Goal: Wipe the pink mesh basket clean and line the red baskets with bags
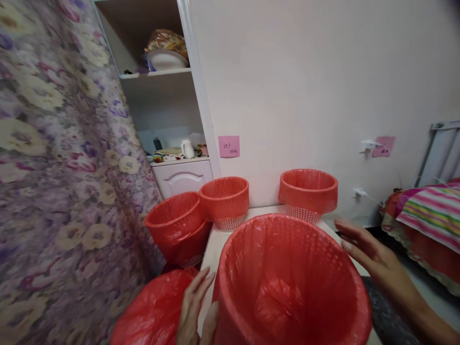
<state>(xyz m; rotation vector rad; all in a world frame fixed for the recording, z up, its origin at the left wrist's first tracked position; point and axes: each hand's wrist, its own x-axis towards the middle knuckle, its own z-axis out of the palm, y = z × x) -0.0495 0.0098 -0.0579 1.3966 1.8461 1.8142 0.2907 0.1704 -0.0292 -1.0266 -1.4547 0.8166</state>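
Note:
A large wastebasket [230, 306] lined with a red plastic bag stands close in front of me, its mouth facing up. The bag is folded over the rim and lies crumpled at the bottom inside. At its left wall is my left hand [194, 311], fingers stretched out; whether it touches the bag I cannot tell. My right hand [377, 261] hovers by the right side of the rim, open, with fingers extended and nothing in them. Behind stand two more lined baskets, one at the back left [224, 203] and one at the back right [308, 194], their mesh bases showing below the bags.
Further lined baskets [174, 218] are at the left beside the white table [257, 211]. A loose red plastic bag [158, 306] bulges at the lower left. A floral curtain [72, 167] hangs left, shelves [158, 74] stand behind, and a bed [427, 230] is at right.

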